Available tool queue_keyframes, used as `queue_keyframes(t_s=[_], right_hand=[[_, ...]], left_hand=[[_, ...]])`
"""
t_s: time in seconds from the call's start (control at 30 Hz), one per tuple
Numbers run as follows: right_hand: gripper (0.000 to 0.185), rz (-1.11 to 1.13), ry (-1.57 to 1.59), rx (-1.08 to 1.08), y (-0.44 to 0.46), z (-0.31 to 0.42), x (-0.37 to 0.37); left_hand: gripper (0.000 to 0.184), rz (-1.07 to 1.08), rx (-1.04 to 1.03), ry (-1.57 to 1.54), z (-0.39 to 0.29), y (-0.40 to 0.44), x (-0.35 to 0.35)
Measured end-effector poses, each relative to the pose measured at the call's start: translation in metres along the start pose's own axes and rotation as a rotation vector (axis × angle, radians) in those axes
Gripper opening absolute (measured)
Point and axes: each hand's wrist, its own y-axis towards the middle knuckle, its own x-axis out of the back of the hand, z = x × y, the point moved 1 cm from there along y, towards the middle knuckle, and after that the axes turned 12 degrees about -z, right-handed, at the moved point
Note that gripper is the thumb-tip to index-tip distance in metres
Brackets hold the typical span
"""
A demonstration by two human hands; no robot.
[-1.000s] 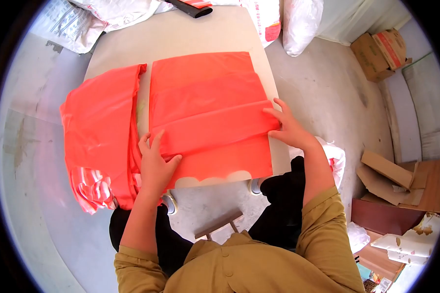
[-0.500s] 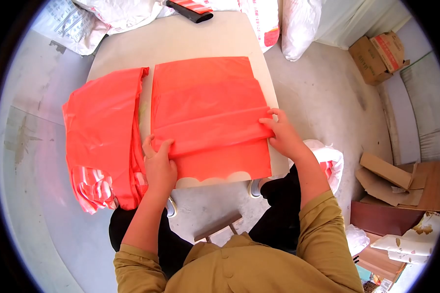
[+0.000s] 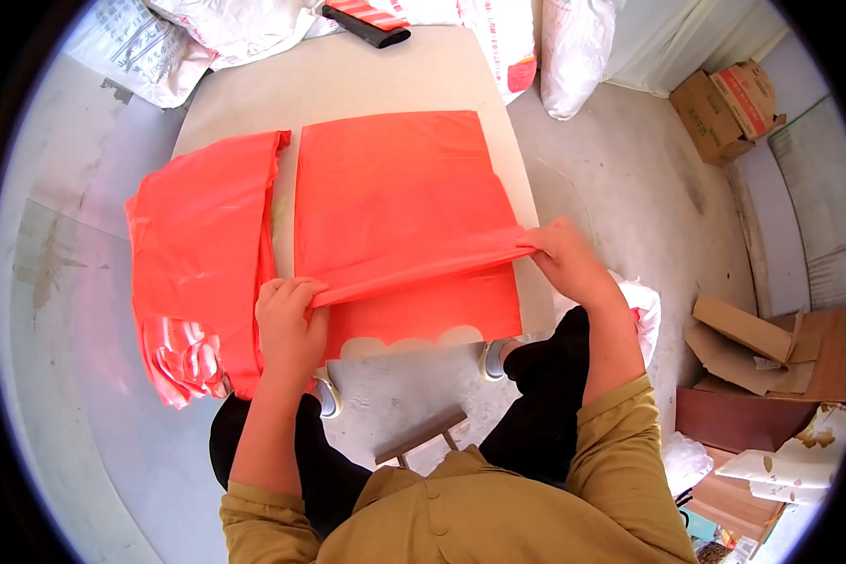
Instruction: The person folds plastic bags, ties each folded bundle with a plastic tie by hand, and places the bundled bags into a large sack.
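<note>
A flat red plastic sheet [image 3: 399, 179] lies on the pale table [image 3: 423, 70], with a scalloped lower edge. Across it runs a folded band, lifted a little and stretched between my two hands. My left hand [image 3: 291, 315] pinches the band's left end, fingers closed. At the right end, past the sheet's side edge, my right hand [image 3: 569, 258] grips the band between thumb and fingers. To the left, a thick pile of red plastic bags [image 3: 202, 226] hangs over the table's left edge, its lower part crumpled with whitish shine.
White printed sacks [image 3: 150, 52] and a black roll [image 3: 371, 30] are at the table's far end. A white bag with red contents [image 3: 644, 320] stands right of my knee. Cardboard boxes [image 3: 724, 113] stand at the back right, opened ones [image 3: 771, 348] nearer. A small stool [image 3: 423, 437] is between my legs.
Both hands have closed on the ends of the red band, which is now pulled narrower and tauter. My right hand has moved slightly right and down.
</note>
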Motion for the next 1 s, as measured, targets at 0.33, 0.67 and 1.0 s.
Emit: queue_keyframes(t_s=[0.33,0.67,1.0], right_hand=[[0.034,-0.179,0.371,-0.468,0.038,-0.02,-0.035],[0.056,-0.054,-0.063,0.367,0.041,0.057,-0.077],[0.081,0.089,-0.113,0.333,0.044,0.069,-0.098]], left_hand=[[0.029,-0.037,0.651,-0.431,0.037,0.009,-0.039],[0.06,0.2,-0.14,0.066,-0.018,0.014,-0.053],[0.081,0.37,-0.155,0.153,-0.018,0.015,-0.078]])
